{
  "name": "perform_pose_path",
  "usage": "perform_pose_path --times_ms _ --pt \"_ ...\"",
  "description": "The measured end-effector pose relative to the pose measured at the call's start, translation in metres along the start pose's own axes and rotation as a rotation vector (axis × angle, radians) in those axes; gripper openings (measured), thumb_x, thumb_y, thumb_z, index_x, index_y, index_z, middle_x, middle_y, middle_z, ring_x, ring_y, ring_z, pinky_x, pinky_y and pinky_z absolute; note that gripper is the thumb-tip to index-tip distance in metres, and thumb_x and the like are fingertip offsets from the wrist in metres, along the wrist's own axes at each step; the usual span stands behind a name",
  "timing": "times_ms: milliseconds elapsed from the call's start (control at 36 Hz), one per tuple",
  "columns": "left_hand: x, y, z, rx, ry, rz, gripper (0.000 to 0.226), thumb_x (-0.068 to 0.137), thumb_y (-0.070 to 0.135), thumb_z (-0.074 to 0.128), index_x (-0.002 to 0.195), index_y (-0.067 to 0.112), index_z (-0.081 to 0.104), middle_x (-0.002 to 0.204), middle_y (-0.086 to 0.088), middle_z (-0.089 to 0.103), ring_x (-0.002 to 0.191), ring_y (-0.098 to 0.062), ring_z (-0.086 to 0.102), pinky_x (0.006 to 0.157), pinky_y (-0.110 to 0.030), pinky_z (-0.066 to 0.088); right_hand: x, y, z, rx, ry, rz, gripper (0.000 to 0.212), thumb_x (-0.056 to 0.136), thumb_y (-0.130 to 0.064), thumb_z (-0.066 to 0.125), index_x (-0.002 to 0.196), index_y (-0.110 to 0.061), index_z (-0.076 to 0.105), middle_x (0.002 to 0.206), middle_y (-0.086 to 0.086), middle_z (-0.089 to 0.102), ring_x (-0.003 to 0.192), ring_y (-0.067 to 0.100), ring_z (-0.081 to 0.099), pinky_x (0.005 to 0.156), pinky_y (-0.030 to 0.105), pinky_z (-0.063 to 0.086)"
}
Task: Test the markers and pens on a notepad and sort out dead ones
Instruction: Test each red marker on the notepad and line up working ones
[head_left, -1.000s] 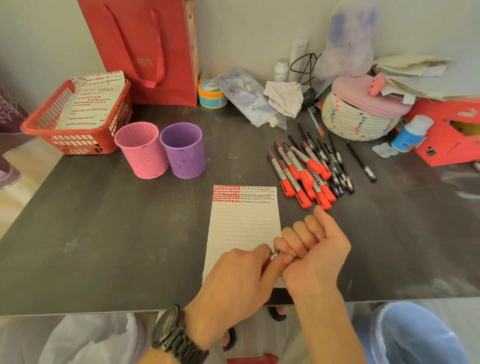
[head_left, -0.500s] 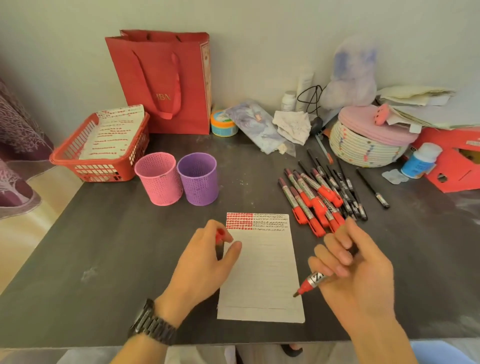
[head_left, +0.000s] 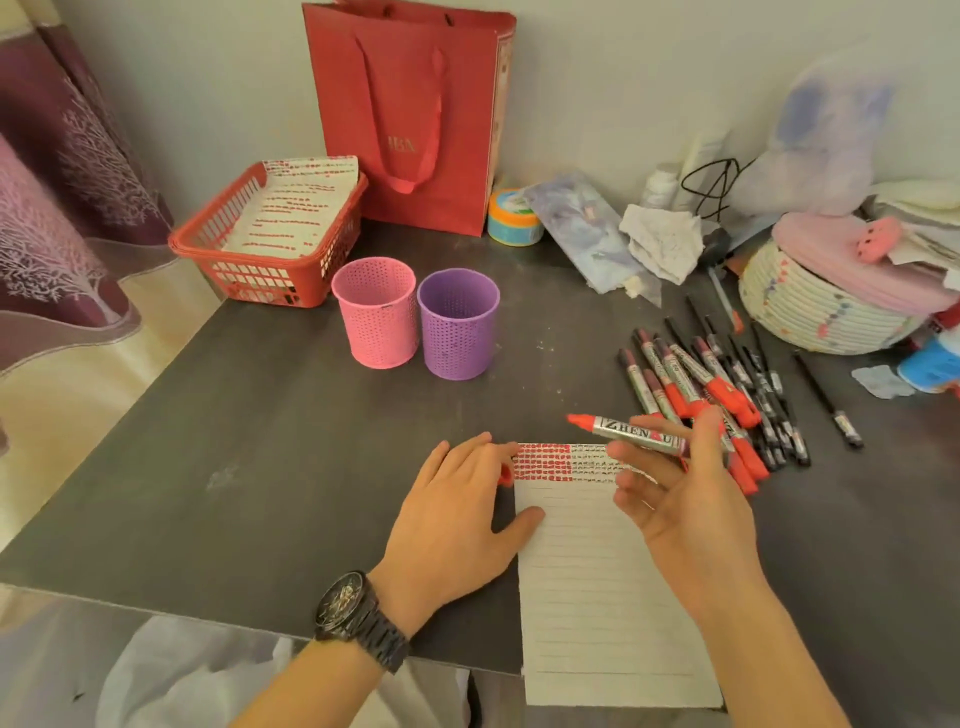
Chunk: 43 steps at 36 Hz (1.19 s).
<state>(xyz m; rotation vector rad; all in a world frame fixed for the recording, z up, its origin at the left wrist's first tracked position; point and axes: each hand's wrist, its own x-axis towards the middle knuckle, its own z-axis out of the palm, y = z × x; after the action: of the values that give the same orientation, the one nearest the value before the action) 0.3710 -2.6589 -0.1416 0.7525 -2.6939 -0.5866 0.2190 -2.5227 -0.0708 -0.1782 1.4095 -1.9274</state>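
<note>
Dark table (head_left: 260, 441): right hand (head_left: 680, 499) grips the red marker (head_left: 639, 439) crosswise above the notepad (head_left: 597, 571), tip frame-left; left hand (head_left: 457, 519) lies flat.

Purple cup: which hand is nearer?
Left. The left hand rests on the table in front of the purple cup, at the notepad's edge; the right hand holds a marker farther right, over the notepad's top.
</note>
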Motion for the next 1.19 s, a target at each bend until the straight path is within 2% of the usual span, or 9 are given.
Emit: perform_pose_path --times_ms 111,222,306,389,556,778,972,1083,1194 --pt "-0.005 0.0 -0.001 0.006 0.008 0.013 0.061 0.086 0.079 0.04 0.132 0.038 0.042 0.146 0.023 0.046 0.144 -0.002 0.029 0.119 -0.028 0.003 0.006 0.009 0.012 -0.14 0.004 -0.07 0.028 0.084 -0.046 0.074 0.065 -0.028 0.063 0.055 -0.002 0.049 0.044 0.01 0.045 0.041 0.021 0.038" --pt "-0.006 -0.003 -0.003 -0.017 0.009 0.045 0.053 0.089 0.074 0.042 0.128 0.039 0.042 0.145 0.022 0.047 0.144 -0.003 0.03 0.12 -0.03 0.008 0.015 0.016 0.02 -0.167 0.013 -0.033 0.025 0.095 -0.021 0.063 0.07 -0.021 0.068 0.054 0.005 0.055 0.042 0.015 0.048 0.04 0.026 0.039" --pt "-0.005 -0.006 -0.006 -0.042 0.019 0.071 0.028 0.092 0.063 0.049 0.108 0.045 0.036 0.147 0.021 0.047 0.143 -0.004 0.032 0.12 -0.031 0.012 0.019 0.019 0.025 -0.228 -0.026 -0.028 0.022 0.095 -0.023 0.062 0.079 -0.016 0.075 0.065 0.011 0.068 0.049 0.017 0.061 0.044 0.027 0.05" --pt "-0.002 -0.009 -0.008 -0.06 0.004 0.063 0.029 0.091 0.058 0.055 0.098 0.046 0.029 0.146 0.023 0.046 0.141 -0.002 0.03 0.117 -0.027 0.008 0.022 0.026 0.026 -0.343 -0.042 -0.097 0.023 0.093 -0.032 0.07 0.075 -0.019 0.071 0.062 0.01 0.067 0.049 0.017 0.063 0.044 0.026 0.05" --pt "-0.002 -0.01 -0.008 -0.085 -0.006 0.039 0.032 0.087 0.059 0.059 0.096 0.043 0.034 0.146 0.024 0.046 0.14 0.001 0.029 0.114 -0.02 0.002 0.024 0.042 0.025 -0.551 0.044 -0.258 0.034 0.084 -0.044 0.075 0.062 -0.026 0.056 0.049 0.004 0.059 0.039 0.014 0.051 0.04 0.023 0.04" --pt "-0.002 -0.007 -0.011 -0.119 0.016 0.008 0.04 0.088 0.049 0.063 0.098 0.05 0.025 0.141 0.021 0.052 0.137 -0.001 0.035 0.114 -0.021 0.006 0.025 0.058 0.02 -0.629 0.117 -0.388 0.034 0.087 -0.029 0.074 0.061 -0.023 0.053 0.048 -0.001 0.057 0.045 0.01 0.054 0.053 0.025 0.044" --pt "-0.002 -0.007 -0.01 -0.177 0.025 -0.024 0.044 0.085 0.041 0.07 0.099 0.047 0.029 0.137 0.023 0.055 0.134 0.002 0.035 0.109 -0.002 -0.005 0.024 0.061 0.021 -0.697 0.11 -0.444 0.034 0.089 -0.015 0.073 0.062 -0.022 0.054 0.048 -0.002 0.059 0.044 0.008 0.055 0.05 0.018 0.044" --pt "-0.001 -0.006 -0.01 -0.182 0.024 -0.021 0.046 0.085 0.04 0.071 0.101 0.048 0.029 0.14 0.024 0.052 0.135 0.002 0.033 0.109 -0.003 -0.006 0.023 0.061 0.021 -0.699 0.076 -0.47 0.033 0.09 -0.013 0.072 0.063 -0.018 0.055 0.048 -0.003 0.059 0.043 0.006 0.055 0.049 0.016 0.045" --pt "0.0 -0.004 -0.01 -0.149 0.028 -0.008 0.036 0.086 0.045 0.063 0.096 0.048 0.028 0.137 0.025 0.054 0.136 0.001 0.033 0.113 -0.015 0.0 0.023 0.061 0.021 -0.721 0.069 -0.49 0.034 0.092 -0.018 0.073 0.063 -0.018 0.056 0.049 -0.004 0.059 0.044 0.009 0.057 0.051 0.017 0.047"
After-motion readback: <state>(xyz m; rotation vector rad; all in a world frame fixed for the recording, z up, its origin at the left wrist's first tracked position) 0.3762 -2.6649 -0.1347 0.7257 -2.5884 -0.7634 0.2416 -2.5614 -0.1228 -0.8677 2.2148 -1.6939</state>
